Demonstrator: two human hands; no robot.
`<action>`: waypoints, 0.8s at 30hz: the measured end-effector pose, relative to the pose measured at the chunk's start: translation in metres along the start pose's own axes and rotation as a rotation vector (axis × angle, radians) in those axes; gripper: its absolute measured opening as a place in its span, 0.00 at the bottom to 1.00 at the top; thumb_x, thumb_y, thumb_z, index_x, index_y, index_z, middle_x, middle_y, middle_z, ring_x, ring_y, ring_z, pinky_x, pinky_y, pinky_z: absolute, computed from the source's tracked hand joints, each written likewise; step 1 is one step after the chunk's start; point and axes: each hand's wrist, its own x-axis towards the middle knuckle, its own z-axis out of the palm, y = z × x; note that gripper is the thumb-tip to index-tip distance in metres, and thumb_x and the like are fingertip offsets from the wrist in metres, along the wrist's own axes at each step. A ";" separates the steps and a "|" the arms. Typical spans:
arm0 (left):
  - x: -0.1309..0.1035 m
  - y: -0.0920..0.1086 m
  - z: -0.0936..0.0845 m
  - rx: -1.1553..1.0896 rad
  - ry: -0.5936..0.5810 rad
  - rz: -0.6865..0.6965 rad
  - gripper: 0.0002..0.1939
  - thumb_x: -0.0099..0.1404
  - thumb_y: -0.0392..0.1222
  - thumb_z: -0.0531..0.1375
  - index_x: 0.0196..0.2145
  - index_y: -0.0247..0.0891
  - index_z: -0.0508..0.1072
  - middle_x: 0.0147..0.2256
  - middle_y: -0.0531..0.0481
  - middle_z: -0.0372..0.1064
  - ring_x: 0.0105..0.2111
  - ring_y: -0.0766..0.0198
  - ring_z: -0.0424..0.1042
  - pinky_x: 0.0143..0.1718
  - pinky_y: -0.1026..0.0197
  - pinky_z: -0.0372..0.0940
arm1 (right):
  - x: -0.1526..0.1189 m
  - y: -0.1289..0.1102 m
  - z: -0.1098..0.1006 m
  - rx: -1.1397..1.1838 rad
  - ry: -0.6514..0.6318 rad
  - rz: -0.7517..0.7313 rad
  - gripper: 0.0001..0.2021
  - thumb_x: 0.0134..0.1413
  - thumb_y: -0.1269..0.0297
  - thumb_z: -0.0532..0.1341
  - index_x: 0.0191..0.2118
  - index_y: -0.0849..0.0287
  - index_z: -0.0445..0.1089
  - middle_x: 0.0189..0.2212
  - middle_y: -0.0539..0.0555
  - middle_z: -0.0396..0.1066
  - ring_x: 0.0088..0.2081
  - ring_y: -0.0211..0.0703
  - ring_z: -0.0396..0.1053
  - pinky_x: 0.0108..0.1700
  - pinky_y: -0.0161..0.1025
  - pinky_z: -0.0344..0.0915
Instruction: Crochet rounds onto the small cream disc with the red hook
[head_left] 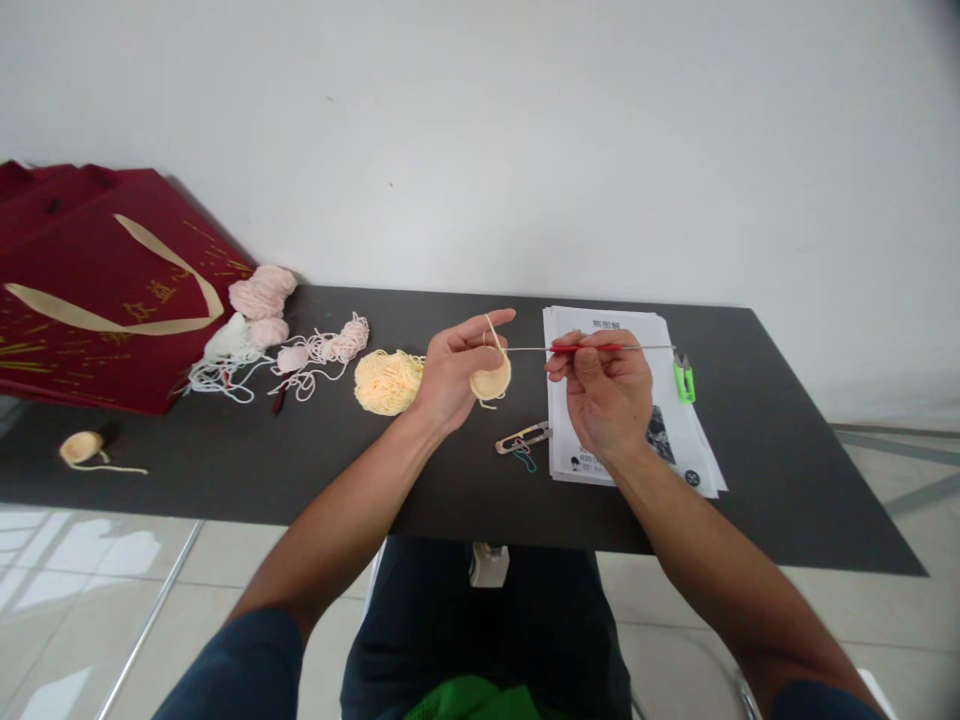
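Between the thumb and fingers of my left hand (459, 368) is a small round crochet piece (491, 380) in pale yellow. A strand of yarn loops up over the raised left index finger. My right hand (606, 390) grips a crochet hook (592, 348) by its red middle, its thin metal shaft pointing left. The hook's tip reaches the top edge of the crochet piece, where the exact stitch is too small to make out. Just left of my left hand lies a yellow yarn ball (386, 382), partly hidden behind the wrist.
Printed sheets (562, 440) lie beneath my right hand, with green thread snips (684, 380) at their right edge. Metal snips (523, 438) lie left of them. Pink yarn (262, 292), white yarn (229, 345), a red bag (90, 290) and another yellow piece (81, 448) are further left.
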 end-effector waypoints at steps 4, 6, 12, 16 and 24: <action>0.000 0.001 -0.002 0.027 -0.050 -0.029 0.25 0.45 0.31 0.65 0.44 0.38 0.84 0.26 0.54 0.71 0.22 0.70 0.64 0.23 0.64 0.56 | 0.001 -0.003 0.001 -0.010 -0.018 -0.022 0.13 0.57 0.53 0.71 0.38 0.51 0.68 0.35 0.46 0.82 0.27 0.35 0.77 0.29 0.35 0.74; 0.000 0.001 -0.003 0.043 -0.069 -0.044 0.25 0.45 0.32 0.64 0.44 0.38 0.84 0.25 0.53 0.70 0.22 0.69 0.63 0.23 0.63 0.54 | 0.000 -0.003 0.002 -0.005 -0.022 -0.023 0.13 0.57 0.53 0.72 0.38 0.51 0.68 0.34 0.46 0.82 0.27 0.35 0.76 0.28 0.35 0.73; 0.001 0.001 -0.006 0.025 -0.133 -0.069 0.23 0.44 0.33 0.62 0.40 0.36 0.84 0.22 0.53 0.66 0.21 0.68 0.60 0.24 0.62 0.52 | -0.001 -0.003 -0.001 -0.019 -0.032 0.002 0.14 0.57 0.53 0.71 0.38 0.51 0.68 0.35 0.46 0.82 0.26 0.35 0.74 0.26 0.35 0.71; 0.002 0.001 -0.008 -0.015 -0.164 -0.068 0.23 0.44 0.32 0.61 0.39 0.34 0.85 0.21 0.52 0.65 0.22 0.69 0.60 0.24 0.62 0.53 | 0.000 -0.004 -0.001 -0.001 -0.031 0.031 0.14 0.56 0.53 0.72 0.38 0.51 0.68 0.35 0.46 0.81 0.26 0.34 0.73 0.26 0.34 0.71; 0.000 -0.003 -0.004 0.042 -0.081 0.003 0.14 0.48 0.34 0.72 0.35 0.39 0.84 0.26 0.53 0.73 0.22 0.70 0.65 0.25 0.65 0.58 | 0.004 -0.010 0.000 0.234 0.088 0.340 0.13 0.51 0.58 0.76 0.35 0.53 0.73 0.34 0.46 0.82 0.29 0.28 0.76 0.31 0.22 0.75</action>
